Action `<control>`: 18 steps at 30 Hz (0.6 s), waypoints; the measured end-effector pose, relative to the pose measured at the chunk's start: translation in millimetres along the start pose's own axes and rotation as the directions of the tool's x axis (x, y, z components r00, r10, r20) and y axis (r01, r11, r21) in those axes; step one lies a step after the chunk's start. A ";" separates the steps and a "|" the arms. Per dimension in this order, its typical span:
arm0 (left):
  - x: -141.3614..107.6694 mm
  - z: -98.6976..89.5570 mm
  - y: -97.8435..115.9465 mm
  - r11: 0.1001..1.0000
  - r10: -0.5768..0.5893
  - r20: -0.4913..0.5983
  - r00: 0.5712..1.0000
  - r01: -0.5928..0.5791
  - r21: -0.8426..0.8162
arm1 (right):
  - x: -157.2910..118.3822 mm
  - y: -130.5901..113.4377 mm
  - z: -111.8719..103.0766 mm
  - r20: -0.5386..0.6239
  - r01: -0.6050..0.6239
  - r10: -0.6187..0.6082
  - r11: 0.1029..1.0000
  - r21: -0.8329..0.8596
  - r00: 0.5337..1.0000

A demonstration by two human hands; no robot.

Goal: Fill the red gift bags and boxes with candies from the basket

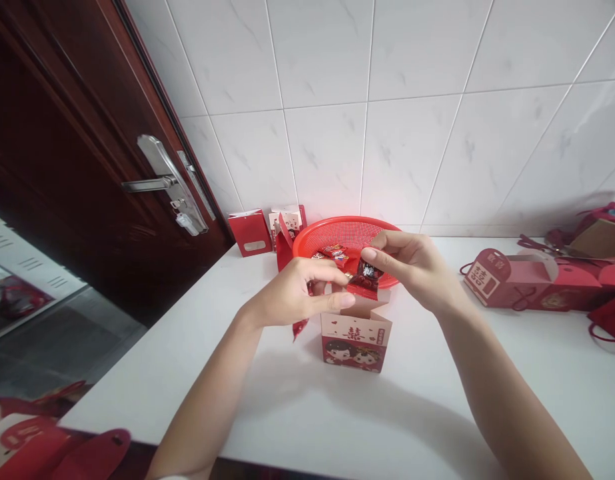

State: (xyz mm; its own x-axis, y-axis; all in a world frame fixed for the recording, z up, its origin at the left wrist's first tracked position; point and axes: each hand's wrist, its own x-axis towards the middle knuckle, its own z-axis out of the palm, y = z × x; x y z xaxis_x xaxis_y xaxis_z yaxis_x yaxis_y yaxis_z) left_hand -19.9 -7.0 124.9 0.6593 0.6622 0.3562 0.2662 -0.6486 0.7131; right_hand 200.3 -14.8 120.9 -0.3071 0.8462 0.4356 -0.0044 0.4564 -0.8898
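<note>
Right hand (412,270) is pinching a red-wrapped candy (363,280) between thumb and fingers; half-closed left hand (292,293), its grip unclear, is curving just beside it, above an open red paper gift box (356,340), near a red plastic basket (337,230).

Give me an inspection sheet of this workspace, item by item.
Surface: white countertop under everything below.
Job's things: right hand pinches a dark red wrapped sweet; left hand is beside it, over an open red-and-cream gift box; red plastic basket holds more wrapped sweets.
Clutter: more red gift boxes at right and by the wall.
Grippers: none, bare hands.
Cables: nothing seen.
Surroundings: white tiled wall; dark red door with steel lever handle.
</note>
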 end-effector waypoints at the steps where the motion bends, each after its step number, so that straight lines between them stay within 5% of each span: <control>1: -2.0 -4.9 0.1 0.999 -0.037 0.023 0.999 0.037 0.036 | -0.1 -0.8 -0.3 0.006 0.012 -0.012 0.999 -0.040 1.000; 8: -8.2 -11.8 -0.9 0.931 -0.280 0.207 0.937 0.212 0.297 | -1.6 -3.6 -2.2 0.012 0.073 -0.072 0.962 -0.263 0.997; 18: -2.1 -6.7 4.4 0.870 -0.440 0.227 0.869 0.351 0.345 | -6.1 -12.8 -15.7 0.058 0.077 -0.059 0.928 -0.363 0.997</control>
State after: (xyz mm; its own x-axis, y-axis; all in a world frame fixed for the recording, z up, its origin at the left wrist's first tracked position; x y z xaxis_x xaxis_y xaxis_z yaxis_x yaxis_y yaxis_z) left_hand -24.9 -8.7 131.4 0.6148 0.7759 -0.1414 0.7059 -0.4614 0.5375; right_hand 217.1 -21.4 131.8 -0.3614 0.8000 0.4790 0.3183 0.5887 -0.7430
